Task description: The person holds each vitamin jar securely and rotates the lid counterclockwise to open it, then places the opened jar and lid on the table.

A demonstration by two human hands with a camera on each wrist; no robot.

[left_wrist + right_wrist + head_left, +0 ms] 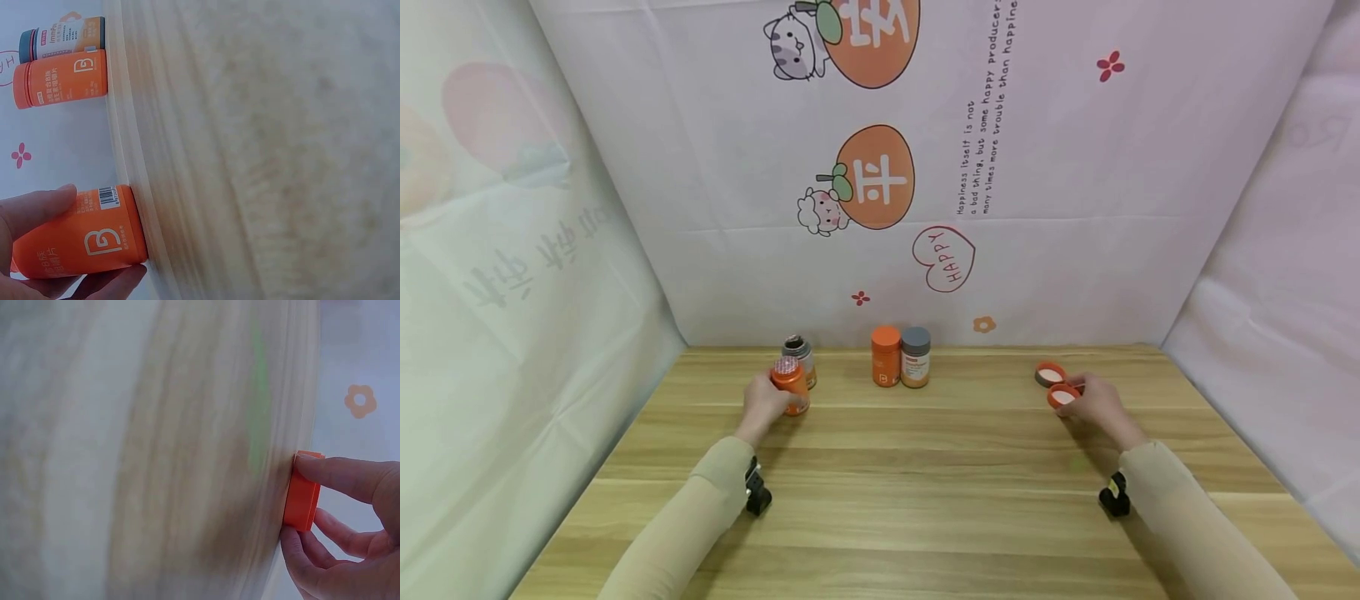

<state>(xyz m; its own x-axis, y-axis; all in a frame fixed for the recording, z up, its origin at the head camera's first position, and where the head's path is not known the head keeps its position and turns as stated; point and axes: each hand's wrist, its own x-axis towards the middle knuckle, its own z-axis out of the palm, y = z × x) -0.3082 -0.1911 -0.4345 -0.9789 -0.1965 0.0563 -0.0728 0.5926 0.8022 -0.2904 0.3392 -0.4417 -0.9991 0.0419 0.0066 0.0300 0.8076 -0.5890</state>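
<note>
At the left of the table my left hand (763,407) grips an uncapped orange bottle (789,381), thumb on one side and fingers on the other. The left wrist view shows the base of this bottle (103,234) right at the tabletop. Close behind it stands a grey bottle (807,360) with its mouth uncovered. Over on the right, my right hand (1099,404) pinches an orange cap (302,494) between thumb and fingers, low at the table surface. In the head view that cap's pale inside faces up. Just behind it lies another cap (1049,375), also inside up.
Two capped bottles stand side by side near the back wall: an orange bottle (886,358) and a grey-lidded bottle (916,358). A printed white cloth (1037,275) hangs behind the wooden table (925,492) and along both sides.
</note>
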